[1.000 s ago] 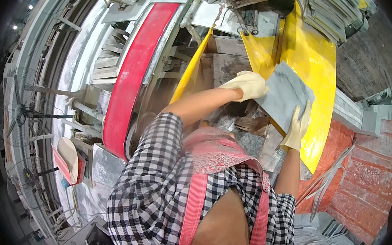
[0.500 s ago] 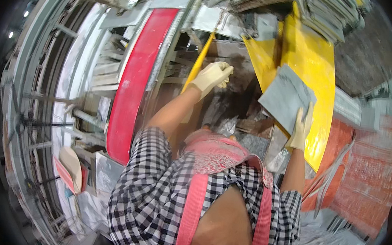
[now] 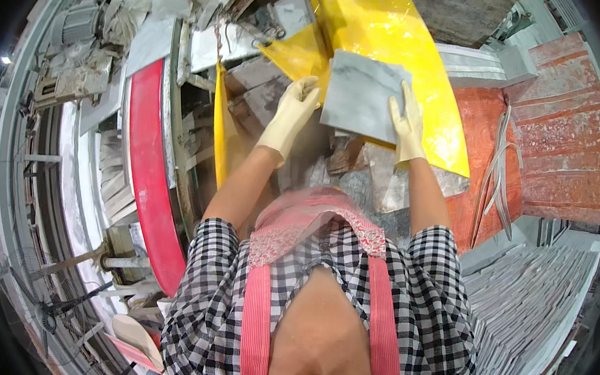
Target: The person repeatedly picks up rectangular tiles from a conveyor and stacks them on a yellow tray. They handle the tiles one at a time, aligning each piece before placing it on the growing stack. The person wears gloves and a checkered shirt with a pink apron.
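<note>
My right hand (image 3: 407, 125), in a pale cream glove, grips a grey slab-like tile (image 3: 363, 97) by its right edge. The tile is flat and roughly square, with faint darker veining, and is held over a yellow sheet. To the left of the tile is my left hand (image 3: 293, 113), gloved the same way. Its fingers are curled in and pressed together, and nothing shows in them. A small gap separates it from the tile's left edge.
The bent yellow sheet (image 3: 429, 109) covers the area ahead. A red belt-like strip (image 3: 153, 169) runs along my left. Orange sheeting (image 3: 478, 166) with pale straps lies to the right. Many thin grey slabs (image 3: 530, 311) stand stacked at lower right; broken pieces lie below my hands.
My view has turned to the right, so the surroundings sit farther left. The tile, still in my right hand, has been brought closer to my left hand and turned more level.
</note>
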Demonstrator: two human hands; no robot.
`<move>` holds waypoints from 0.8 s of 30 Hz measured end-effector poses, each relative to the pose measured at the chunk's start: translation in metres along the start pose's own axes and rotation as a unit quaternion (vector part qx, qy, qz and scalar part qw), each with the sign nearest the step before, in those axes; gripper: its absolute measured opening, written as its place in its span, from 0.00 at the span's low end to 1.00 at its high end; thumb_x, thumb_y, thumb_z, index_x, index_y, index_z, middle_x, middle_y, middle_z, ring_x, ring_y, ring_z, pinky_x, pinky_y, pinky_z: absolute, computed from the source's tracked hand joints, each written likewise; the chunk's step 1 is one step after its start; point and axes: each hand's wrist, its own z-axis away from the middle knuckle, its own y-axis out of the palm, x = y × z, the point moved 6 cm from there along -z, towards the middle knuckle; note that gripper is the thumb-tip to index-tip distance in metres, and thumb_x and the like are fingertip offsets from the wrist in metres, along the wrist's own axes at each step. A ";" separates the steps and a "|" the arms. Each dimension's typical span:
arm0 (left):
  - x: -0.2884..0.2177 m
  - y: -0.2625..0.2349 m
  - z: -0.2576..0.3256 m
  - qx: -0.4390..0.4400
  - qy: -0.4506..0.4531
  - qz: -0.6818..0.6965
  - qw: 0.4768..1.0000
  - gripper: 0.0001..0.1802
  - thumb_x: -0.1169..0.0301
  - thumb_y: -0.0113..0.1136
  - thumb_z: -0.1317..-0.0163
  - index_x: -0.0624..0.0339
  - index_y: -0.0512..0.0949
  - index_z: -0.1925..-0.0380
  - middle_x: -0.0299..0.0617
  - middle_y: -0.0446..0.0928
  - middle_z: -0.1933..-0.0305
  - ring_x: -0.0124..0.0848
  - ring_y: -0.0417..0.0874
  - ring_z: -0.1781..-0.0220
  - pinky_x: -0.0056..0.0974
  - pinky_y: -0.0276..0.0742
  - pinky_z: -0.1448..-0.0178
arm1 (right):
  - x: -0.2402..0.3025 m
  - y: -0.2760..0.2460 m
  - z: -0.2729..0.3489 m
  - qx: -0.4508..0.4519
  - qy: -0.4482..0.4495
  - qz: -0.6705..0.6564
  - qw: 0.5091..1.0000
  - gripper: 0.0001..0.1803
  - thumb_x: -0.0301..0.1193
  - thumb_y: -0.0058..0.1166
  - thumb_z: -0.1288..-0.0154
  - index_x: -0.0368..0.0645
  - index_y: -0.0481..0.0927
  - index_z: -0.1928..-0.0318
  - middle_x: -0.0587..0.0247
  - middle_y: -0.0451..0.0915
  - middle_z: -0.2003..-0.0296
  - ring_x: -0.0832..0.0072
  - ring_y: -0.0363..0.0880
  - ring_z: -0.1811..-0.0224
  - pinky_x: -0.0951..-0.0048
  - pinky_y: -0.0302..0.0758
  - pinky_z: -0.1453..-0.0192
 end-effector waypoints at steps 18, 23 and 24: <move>0.020 0.045 -0.054 0.010 -0.157 -0.203 0.967 0.36 0.51 0.59 0.31 0.71 0.71 0.34 0.52 0.81 0.44 0.41 0.83 0.46 0.41 0.77 0.42 | 0.007 -0.001 0.000 0.066 0.097 0.002 0.993 0.38 0.51 0.48 0.25 0.53 0.60 0.21 0.47 0.59 0.22 0.53 0.55 0.20 0.57 0.46 0.16; 0.000 0.060 -0.028 0.001 -0.145 -0.104 0.984 0.37 0.46 0.53 0.26 0.69 0.70 0.32 0.51 0.80 0.41 0.43 0.80 0.41 0.43 0.73 0.35 | 0.000 0.002 0.001 0.071 0.116 -0.017 0.990 0.38 0.53 0.50 0.27 0.58 0.60 0.21 0.49 0.58 0.22 0.49 0.54 0.20 0.55 0.51 0.17; -0.002 0.064 -0.023 -0.021 -0.157 -0.085 0.984 0.37 0.46 0.53 0.25 0.69 0.70 0.32 0.51 0.80 0.40 0.43 0.80 0.41 0.42 0.74 0.35 | -0.001 0.003 0.001 0.078 0.126 -0.020 0.989 0.39 0.53 0.50 0.27 0.59 0.59 0.21 0.49 0.58 0.21 0.47 0.54 0.20 0.55 0.53 0.17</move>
